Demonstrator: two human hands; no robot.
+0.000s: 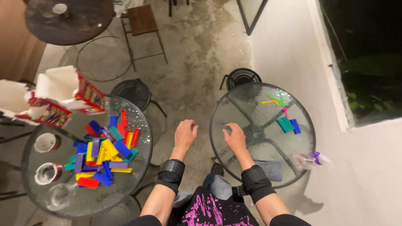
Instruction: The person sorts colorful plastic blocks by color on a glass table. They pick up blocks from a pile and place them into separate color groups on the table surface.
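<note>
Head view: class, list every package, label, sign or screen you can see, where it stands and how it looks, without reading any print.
Torn cardboard box: far edge of the left glass table, above the coloured blocks; red printed outside, white inside.
Second torn box piece: left of it, same red print, white flaps.
No signs or screens visible.

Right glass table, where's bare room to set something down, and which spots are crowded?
On the right glass table, the near-left stretch is bare, bordered by the right hand and the teal and blue blocks. Its far-right part holds coloured sticks; a spray bottle sits at the near-right rim. The left glass table is crowded with coloured blocks, cups and a torn box.
</note>
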